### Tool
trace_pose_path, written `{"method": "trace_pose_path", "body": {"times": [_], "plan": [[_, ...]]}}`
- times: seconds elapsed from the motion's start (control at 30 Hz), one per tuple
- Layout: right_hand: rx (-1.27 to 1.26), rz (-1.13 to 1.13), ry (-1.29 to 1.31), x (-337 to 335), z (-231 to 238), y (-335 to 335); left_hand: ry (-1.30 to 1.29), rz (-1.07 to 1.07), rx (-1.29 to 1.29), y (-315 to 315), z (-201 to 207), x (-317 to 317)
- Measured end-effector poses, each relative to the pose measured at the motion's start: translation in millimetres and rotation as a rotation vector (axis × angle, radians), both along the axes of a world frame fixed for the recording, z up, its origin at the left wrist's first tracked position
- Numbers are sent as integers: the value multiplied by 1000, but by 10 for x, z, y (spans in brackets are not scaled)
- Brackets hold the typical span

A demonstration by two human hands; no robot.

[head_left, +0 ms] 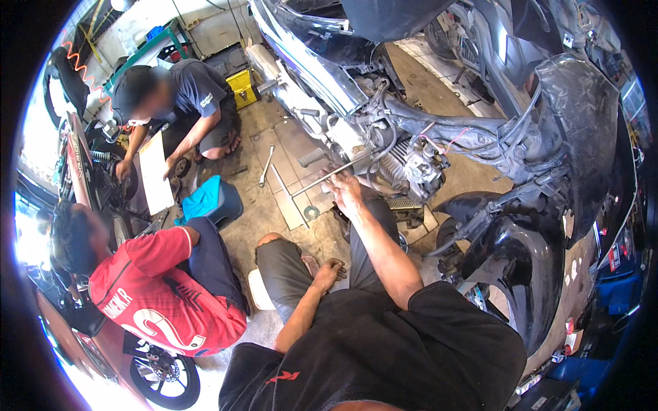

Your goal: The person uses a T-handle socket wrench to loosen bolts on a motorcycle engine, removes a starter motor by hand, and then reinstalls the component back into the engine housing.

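Observation:
My right hand (345, 192) is closed around the shaft of a long T-handle wrench (312, 186). Its crossbar lies to the left of the hand, and the shaft's far end reaches the exposed engine (411, 166) of a partly stripped motorcycle. Where exactly the tip sits on the engine I cannot make out. My left hand (330, 274) rests on my left thigh, fingers loosely spread, with nothing in it. On the floor beyond the crossbar lies a combination wrench (266, 165). A small dark ring (311, 213) is on the floor near the crossbar's lower end.
To the left, a person in a red jersey (168, 291) sits low. Farther off, another in a dark shirt (199, 89) crouches with a pale board (157, 172). Between us stands a blue bin (229, 202). A yellow box (242, 89) is behind; a black fender (524, 257) stands close right.

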State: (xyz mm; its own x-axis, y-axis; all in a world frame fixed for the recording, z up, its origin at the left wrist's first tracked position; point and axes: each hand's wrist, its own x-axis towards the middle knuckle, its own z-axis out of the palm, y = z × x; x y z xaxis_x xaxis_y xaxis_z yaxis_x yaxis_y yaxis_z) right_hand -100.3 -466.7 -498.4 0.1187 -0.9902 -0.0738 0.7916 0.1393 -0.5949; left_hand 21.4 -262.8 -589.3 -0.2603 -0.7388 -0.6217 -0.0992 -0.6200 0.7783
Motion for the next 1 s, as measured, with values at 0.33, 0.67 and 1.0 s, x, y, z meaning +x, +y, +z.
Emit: {"method": "trace_pose_path", "body": {"times": [0.33, 0.67, 1.0], "plan": [[107, -66, 164, 74, -2, -60, 0, 13, 8, -1, -21, -1], [-69, 78, -8, -59, -50, -17, 3, 0, 17, 9, -46, 9], [126, -101, 434, 21, 228, 4, 1, -5, 20, 4, -62, 4]]}}
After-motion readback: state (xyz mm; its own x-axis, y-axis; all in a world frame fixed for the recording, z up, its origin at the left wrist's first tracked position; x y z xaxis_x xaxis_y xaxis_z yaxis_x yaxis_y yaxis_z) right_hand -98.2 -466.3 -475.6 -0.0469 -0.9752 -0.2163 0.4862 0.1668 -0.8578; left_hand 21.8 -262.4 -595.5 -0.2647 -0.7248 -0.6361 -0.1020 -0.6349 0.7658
